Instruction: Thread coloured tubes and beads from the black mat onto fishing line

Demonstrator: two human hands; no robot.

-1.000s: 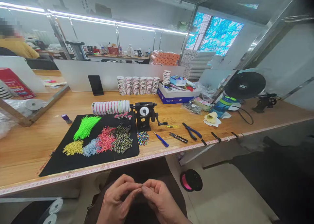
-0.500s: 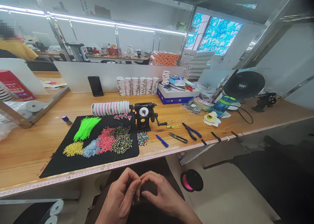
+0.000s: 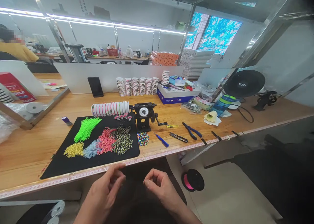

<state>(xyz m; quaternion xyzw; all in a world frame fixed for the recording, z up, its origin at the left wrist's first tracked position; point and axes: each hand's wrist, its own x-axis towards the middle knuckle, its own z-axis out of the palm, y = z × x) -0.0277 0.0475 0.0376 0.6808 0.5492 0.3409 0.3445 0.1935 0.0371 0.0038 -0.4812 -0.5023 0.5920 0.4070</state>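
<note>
My left hand (image 3: 104,188) is over my lap below the table edge, its fingers curled and its thumb bent toward them. Apart from it, to the right, my right hand (image 3: 159,188) is closed in a pinch, thumb against the bent forefinger. Anything between the fingertips of either hand is too thin or too hidden to make out. Just beyond, a black mat (image 3: 85,166) bears bright green strips (image 3: 87,129), gold pieces (image 3: 74,150), pale blue pieces (image 3: 90,148), coral-red pieces (image 3: 106,140) and dark barrel-shaped pieces (image 3: 122,142).
A black hand-cranked winder (image 3: 142,117) carries a row of white spools (image 3: 110,109). Multicoloured beads (image 3: 143,139), a blue-handled tool (image 3: 162,140), thread snips (image 3: 178,137) and pliers (image 3: 192,131) lie rightward. Spool stacks (image 3: 134,86) and a phone (image 3: 95,86) stand behind. A pink-wound reel (image 3: 193,180) is low right.
My hands, fingertips together before, have drawn apart. The left has gone left and slightly up toward the table edge; the right has shifted a little right.
</note>
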